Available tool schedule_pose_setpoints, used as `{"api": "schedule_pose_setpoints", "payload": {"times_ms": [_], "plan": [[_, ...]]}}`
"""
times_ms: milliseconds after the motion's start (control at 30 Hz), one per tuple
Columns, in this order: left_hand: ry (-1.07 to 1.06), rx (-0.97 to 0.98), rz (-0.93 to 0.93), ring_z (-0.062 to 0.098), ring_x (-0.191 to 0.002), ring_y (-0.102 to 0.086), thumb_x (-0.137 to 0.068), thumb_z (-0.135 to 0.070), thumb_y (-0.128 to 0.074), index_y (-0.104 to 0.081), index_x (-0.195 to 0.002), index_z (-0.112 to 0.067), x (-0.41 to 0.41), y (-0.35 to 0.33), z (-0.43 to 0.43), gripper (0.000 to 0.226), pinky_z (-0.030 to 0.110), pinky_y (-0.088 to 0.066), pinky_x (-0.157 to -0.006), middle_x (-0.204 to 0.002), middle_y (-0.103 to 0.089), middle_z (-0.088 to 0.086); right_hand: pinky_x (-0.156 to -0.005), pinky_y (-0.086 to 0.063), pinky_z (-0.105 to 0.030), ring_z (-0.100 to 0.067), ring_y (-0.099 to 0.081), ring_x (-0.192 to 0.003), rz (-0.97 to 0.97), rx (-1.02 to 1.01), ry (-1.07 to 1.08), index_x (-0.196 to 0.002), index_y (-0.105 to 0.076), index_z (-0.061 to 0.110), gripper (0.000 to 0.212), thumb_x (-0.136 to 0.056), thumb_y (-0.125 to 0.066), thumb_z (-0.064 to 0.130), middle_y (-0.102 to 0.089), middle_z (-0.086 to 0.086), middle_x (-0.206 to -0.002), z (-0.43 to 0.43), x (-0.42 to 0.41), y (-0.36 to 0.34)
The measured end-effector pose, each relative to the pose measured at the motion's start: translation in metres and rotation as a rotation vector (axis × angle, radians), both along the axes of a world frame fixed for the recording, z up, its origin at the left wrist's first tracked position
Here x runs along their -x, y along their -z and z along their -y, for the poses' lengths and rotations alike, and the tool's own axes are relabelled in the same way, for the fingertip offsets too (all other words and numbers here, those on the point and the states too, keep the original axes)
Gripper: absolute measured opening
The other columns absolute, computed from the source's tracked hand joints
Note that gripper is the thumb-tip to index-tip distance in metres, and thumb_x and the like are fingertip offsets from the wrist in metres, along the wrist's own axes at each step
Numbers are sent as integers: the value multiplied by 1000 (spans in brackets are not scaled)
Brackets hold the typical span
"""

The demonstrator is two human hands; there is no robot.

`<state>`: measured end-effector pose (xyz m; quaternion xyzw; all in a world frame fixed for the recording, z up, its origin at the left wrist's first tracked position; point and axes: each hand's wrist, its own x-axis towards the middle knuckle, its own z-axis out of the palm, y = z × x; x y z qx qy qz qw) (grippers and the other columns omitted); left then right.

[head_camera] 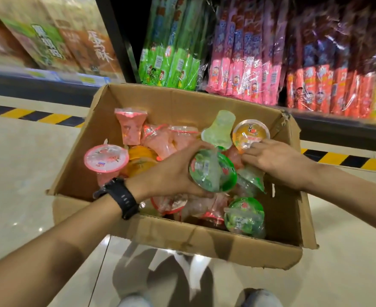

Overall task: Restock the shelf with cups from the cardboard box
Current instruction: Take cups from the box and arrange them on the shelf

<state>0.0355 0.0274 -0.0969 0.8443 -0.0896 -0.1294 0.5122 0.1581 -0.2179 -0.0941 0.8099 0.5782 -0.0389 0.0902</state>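
Forearms fill my foreground, the left one strapped with a black watch [122, 199]. My left grip [171, 173] is wrapped round a green-lidded cup [213, 171] at the middle of the cardboard box [204, 240]. My right grip [277, 160] lies with straight fingers across the heap, touching an orange cup [250, 134] toward the box's far right corner and holding nothing. Other cups [106, 158] crowd the box. The shelf [328, 120] stands just beyond its far edge. Picking is in hand, I judge. Next, the green cup must lift clear and find a free shelf slot.
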Motion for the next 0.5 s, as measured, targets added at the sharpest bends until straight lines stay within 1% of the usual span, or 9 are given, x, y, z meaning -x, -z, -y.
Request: {"api": "schedule_pose_setpoints", "payload": {"times_ms": [67, 100, 167, 200, 233, 300, 367, 433, 500], "plan": [[-122, 63, 23, -4, -119, -52, -63, -17, -91, -44, -137, -18, -3, -5, -6, 87, 15, -43, -100, -131, -53, -8, -83, -50, -34, -26, -61, -100, -171, -128, 207, -111, -60, 12, 53, -65, -84, 20, -66, -6, -106, 10, 0, -16], [-190, 106, 40, -6, -117, -53, -63, -13, -91, -44, -137, -16, -4, -7, -8, 87, 12, -45, -97, -131, -53, -7, -84, -47, -30, -20, -59, -102, -284, -212, 332, -115, -56, 14, 56, -67, -85, 24, -63, -2, -109, 14, 0, -24], [-327, 173, 91, -8, -112, -56, -61, -11, -90, -46, -136, -13, -8, -12, -8, 86, 7, -43, -90, -128, -56, -6, -81, -42, -7, 4, -55, -96, -558, -444, 570, -118, -52, 23, 58, -69, -85, 21, -59, 14, -106, 13, 6, -39], [-392, 200, 115, -6, -111, -57, -61, -14, -89, -46, -135, -13, -10, -16, -7, 86, 8, -43, -90, -127, -57, -6, -82, -41, -2, 10, -56, -94, -705, -574, 666, -115, -53, 29, 58, -69, -85, 17, -61, 21, -104, 8, 8, -43], [-447, 229, 124, -3, -111, -59, -60, -16, -89, -46, -135, -15, -13, -21, -6, 86, 10, -44, -91, -126, -58, -5, -85, -46, -5, 12, -60, -94, -830, -691, 737, -110, -58, 32, 55, -66, -87, 14, -66, 22, -101, 2, 9, -45], [-524, 240, 125, 5, -113, -61, -61, -17, -90, -46, -135, -21, -18, -38, -6, 86, 17, -47, -93, -126, -60, -4, -94, -53, -31, -4, -67, -98, -907, -842, 840, -102, -70, 25, 48, -58, -90, 24, -74, 11, -99, -8, 8, -51], [-573, 215, 126, 8, -117, -59, -60, -16, -92, -46, -135, -23, -22, -60, -5, 88, 19, -48, -95, -128, -58, -5, -94, -52, -47, -15, -69, -102, -930, -918, 904, -103, -72, 20, 62, -47, -88, 42, -75, 4, -101, -16, 7, -61], [-624, 209, 113, 6, -115, -59, -57, -16, -94, -48, -133, -20, -24, -90, -1, 89, 20, -49, -97, -127, -60, -4, -92, -53, -49, -19, -69, -100, -984, -1013, 976, -104, -71, 19, 67, -43, -89, 41, -75, 3, -100, -21, 10, -84], [-666, 236, 76, 8, -108, -65, -56, -17, -95, -54, -128, -15, -24, -125, 3, 82, 29, -53, -96, -118, -68, -3, -88, -55, -42, -20, -70, -97, -1048, -1108, 1037, -106, -70, 13, 60, -51, -91, 23, -75, -1, -99, -25, 19, -122]]}}
